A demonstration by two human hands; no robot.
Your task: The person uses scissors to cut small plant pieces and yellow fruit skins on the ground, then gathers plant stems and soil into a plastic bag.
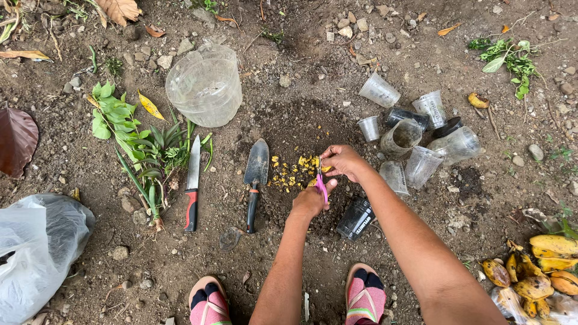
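Two feet in pink striped sandals point(208, 304) are cut off at the bottom edge, and two bare forearms are stretched forward from there over dark, stony soil point(90, 253). The left hand point(310, 201) is closed around the pink handles of a pair of scissors point(321, 183), whose blades are mostly hidden between the hands. The right hand point(342, 159), just beyond, is pinched shut on a small yellow piece that is hard to make out. Directly under and left of both hands, chopped yellow bits point(289, 171) are scattered on a darker patch of loosened earth. A black cylindrical container point(354, 218) is seen lying just right of the left wrist. To the left of the hands, a garden trowel point(254, 180) and then a knife with a red and black handle point(192, 183) are laid apart, with open soil between them. Right of the right hand, a cluster of clear plastic cups point(421, 165) is crowded closely, leaving little room. Farther left, a pulled green plant point(129, 141) and a white plastic bag point(36, 253) are found, the bag cut off by the frame. Beyond the trowel, a large clear tub point(205, 84) is tipped on its side. At the near right corner, yellow banana peels point(536, 274) are partly cropped.
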